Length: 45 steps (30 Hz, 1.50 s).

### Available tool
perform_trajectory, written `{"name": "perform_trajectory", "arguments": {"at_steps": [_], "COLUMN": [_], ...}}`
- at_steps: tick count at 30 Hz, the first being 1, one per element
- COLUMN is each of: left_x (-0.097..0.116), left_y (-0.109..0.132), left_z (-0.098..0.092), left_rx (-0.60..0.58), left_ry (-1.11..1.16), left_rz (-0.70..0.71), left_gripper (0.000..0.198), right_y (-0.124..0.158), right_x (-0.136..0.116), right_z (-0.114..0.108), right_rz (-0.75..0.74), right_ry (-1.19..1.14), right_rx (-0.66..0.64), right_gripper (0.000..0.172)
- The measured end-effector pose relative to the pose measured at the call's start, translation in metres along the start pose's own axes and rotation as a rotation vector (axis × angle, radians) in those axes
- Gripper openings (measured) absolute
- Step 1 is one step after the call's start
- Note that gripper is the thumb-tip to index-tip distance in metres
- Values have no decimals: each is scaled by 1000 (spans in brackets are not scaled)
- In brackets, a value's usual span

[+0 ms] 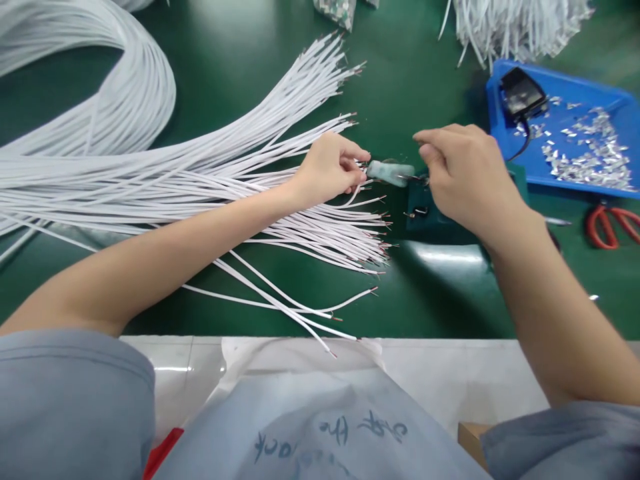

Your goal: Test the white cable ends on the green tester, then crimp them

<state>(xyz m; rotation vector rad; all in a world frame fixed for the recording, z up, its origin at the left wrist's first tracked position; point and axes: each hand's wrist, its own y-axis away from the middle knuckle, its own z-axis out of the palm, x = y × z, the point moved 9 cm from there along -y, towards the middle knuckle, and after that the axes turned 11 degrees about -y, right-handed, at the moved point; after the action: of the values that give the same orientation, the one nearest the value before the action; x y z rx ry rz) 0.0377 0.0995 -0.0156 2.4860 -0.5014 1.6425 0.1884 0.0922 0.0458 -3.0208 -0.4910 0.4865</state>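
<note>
My left hand is closed, pinching the end of a white wire against a small pale green piece at the centre of the green table. It rests over a fanned bundle of white wires with stripped tips. My right hand is closed in a pinch at the right end of the green piece, above a small dark green fixture. What its fingertips hold is hidden.
A blue tray with metal scraps and a black device stands at the right. Red-handled scissors lie below it. Coiled white cable fills the far left. More cut wires lie at the back right.
</note>
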Motion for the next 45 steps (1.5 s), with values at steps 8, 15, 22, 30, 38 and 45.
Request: {"name": "perform_trajectory", "arguments": {"at_steps": [8, 15, 22, 30, 38, 45], "left_x": [7, 34, 33, 5, 8, 34], "left_y": [4, 8, -1, -13, -13, -3], "left_z": [5, -5, -44, -54, -64, -51], "left_rx": [-31, -62, -13, 49, 221, 144], "left_ry": [66, -261, -1097, -1144, -919, -541], "left_rz": [25, 152, 59, 7, -6, 102], "left_gripper": [35, 27, 27, 30, 24, 25], "right_y": [42, 67, 56, 68, 68, 67], "right_x": [-46, -116, -104, -113, -109, -103], "right_z": [-42, 13, 52, 51, 52, 52], "right_rz": [-497, -692, -551, -567, -557, -531], "right_ry": [-176, -213, -199, -167, -207, -326], "right_rx": [512, 299, 87, 114, 118, 104], "right_gripper": [27, 25, 27, 23, 23, 22]}}
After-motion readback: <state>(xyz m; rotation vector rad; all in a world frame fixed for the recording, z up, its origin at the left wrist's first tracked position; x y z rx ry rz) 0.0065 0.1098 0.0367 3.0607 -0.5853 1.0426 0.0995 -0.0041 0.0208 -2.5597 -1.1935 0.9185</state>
